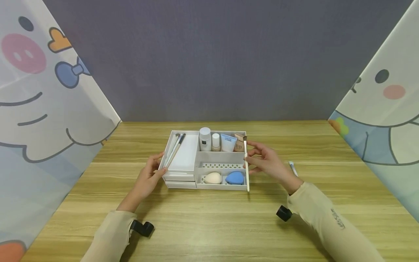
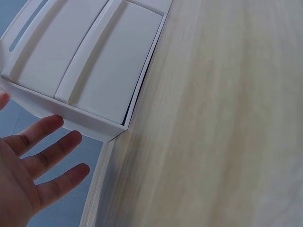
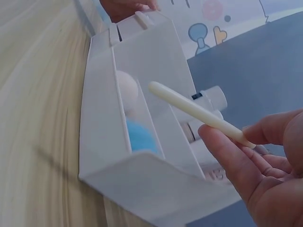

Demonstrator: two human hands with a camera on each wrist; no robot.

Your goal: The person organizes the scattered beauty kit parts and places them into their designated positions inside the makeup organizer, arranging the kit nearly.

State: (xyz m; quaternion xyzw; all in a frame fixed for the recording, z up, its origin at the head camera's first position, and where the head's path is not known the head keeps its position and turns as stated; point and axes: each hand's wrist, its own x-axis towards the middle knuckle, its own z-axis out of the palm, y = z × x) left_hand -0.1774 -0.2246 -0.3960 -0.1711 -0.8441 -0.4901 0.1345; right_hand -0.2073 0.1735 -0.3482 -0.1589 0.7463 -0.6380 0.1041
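Right hand [image 1: 266, 160] pinches the slim cream-handled makeup brush [image 1: 246, 167] at the white plastic organiser's [image 1: 209, 160] right edge; left hand [image 1: 148, 178], fingers relaxed, steadies its left side. A loose pinch could drop the brush onto the wooden counter [image 1: 209, 225].

Left arm: sleeved in beige to the wrist, reaching forward from the lower left, a black wrist camera mount under the forearm.
Left hand [image 1: 148, 178]: fingers extended and slightly spread, palm turned inward, fingertips [image 2: 57, 122] at the left wall of the white organizer [image 1: 183, 160].
Right arm: sleeved in beige, entering from the lower right and angled inward, with a black mount below the wrist.
Right hand [image 1: 266, 160]: raised above the tabletop, thumb and fingers [image 3: 222, 142] pinching a slim cream-handled brush [image 1: 246, 165], handle end pointing toward the person.
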